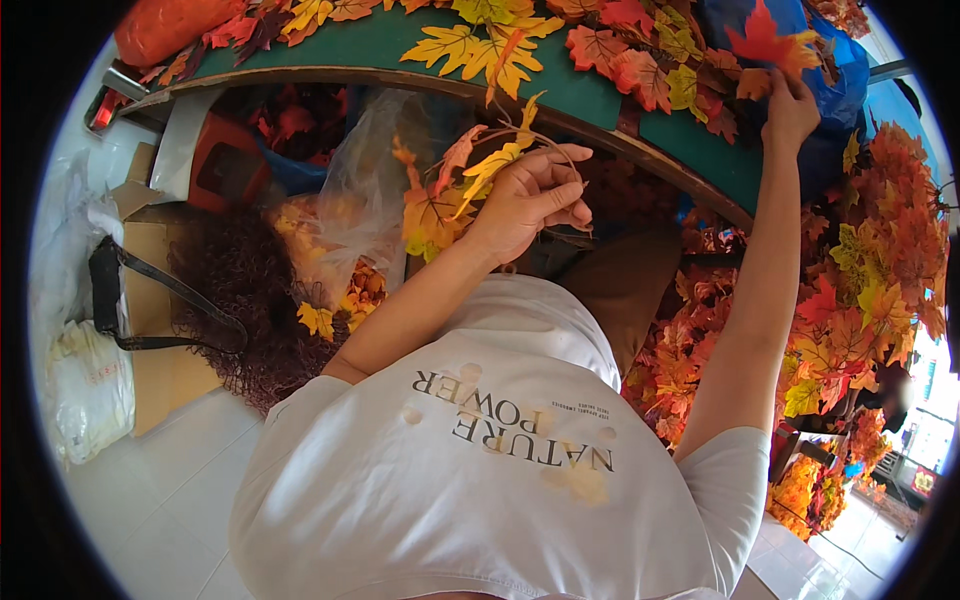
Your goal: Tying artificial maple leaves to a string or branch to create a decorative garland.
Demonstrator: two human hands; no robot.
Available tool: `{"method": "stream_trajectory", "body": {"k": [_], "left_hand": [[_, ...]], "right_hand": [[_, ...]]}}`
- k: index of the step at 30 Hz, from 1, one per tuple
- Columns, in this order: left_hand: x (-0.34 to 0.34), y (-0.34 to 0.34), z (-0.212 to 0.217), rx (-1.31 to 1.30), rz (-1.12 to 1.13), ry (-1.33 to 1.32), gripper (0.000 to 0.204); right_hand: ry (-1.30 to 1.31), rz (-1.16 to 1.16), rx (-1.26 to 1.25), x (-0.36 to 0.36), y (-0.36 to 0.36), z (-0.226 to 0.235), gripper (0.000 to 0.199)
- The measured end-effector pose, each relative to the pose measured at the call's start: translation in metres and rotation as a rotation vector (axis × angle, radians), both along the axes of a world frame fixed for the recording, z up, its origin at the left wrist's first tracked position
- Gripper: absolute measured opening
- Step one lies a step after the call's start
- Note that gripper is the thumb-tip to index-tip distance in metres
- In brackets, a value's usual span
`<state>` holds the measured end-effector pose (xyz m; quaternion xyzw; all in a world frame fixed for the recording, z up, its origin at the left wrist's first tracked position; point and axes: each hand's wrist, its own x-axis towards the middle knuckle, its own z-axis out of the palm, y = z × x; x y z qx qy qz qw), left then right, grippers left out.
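Curled in front of my body, my left hand (528, 200) grips the thin brown stem of an artificial autumn leaf vine (432, 216). Yellow, orange and reddish leaves hang from the vine to the left of the wrist, and a loop of stem curves above the fingers. My right hand (790, 110) is stretched out to the far right over the table's edge. Its fingers pinch a red and orange artificial leaf (764, 42) near the base; the exact grip is partly hidden.
A green table (345, 46) with a curved wooden edge carries loose leaves (482, 48). At the far right sits a blue plastic bag (845, 75). Heaped leaf garlands (870, 290) fill the right side. A cardboard box (165, 340) and dark curly strands (235, 300) stand left.
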<state>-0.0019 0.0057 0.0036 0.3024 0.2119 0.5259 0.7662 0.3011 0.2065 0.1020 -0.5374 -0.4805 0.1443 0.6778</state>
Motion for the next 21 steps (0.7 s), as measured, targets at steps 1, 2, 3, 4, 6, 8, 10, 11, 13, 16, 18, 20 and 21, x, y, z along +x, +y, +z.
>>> {"method": "stream_trajectory", "body": {"k": [1,2,3,4,6,8,10,11,13,16,18,20,21], "left_hand": [[-0.001,0.000,0.000,-0.001,0.001,-0.001,0.036],[-0.001,0.000,0.000,-0.001,0.000,0.004,0.037],[-0.001,0.001,0.000,-0.001,-0.001,0.009,0.039],[0.000,0.003,-0.001,-0.002,-0.001,0.008,0.039],[-0.001,0.004,-0.005,-0.023,0.018,-0.017,0.041],[-0.002,0.007,-0.006,-0.033,0.039,-0.035,0.041],[-0.004,0.009,-0.008,-0.040,0.057,-0.051,0.041],[-0.006,0.012,-0.008,-0.036,0.071,-0.073,0.040],[-0.011,0.014,-0.008,-0.035,0.087,-0.098,0.039],[-0.013,0.013,-0.010,-0.024,0.104,-0.109,0.039],[-0.012,0.010,-0.006,-0.026,0.090,-0.117,0.039],[-0.008,0.007,0.003,-0.030,0.125,-0.049,0.040],[-0.009,0.004,0.001,-0.038,0.153,-0.046,0.040]], "right_hand": [[0.102,0.094,-0.064,-0.005,-0.002,-0.002,0.022],[0.202,0.188,-0.127,-0.010,-0.003,-0.002,0.022],[0.201,0.188,-0.127,-0.012,-0.002,-0.003,0.022],[0.353,0.193,-0.088,-0.014,0.000,-0.007,0.022],[0.510,0.188,-0.056,-0.013,-0.002,-0.017,0.021],[0.414,0.528,-0.399,-0.011,-0.004,-0.025,0.021],[0.452,0.524,-0.313,-0.010,-0.002,-0.026,0.022],[0.563,0.547,-0.264,-0.009,0.001,-0.018,0.022],[0.642,0.684,-0.231,-0.006,0.001,-0.008,0.022],[0.494,0.773,-0.116,-0.016,-0.005,-0.003,0.022],[0.567,0.751,-0.064,-0.027,-0.010,0.001,0.021],[0.557,0.523,0.011,-0.039,-0.024,0.006,0.017],[0.597,0.586,0.045,-0.062,-0.033,0.001,0.014]]}}
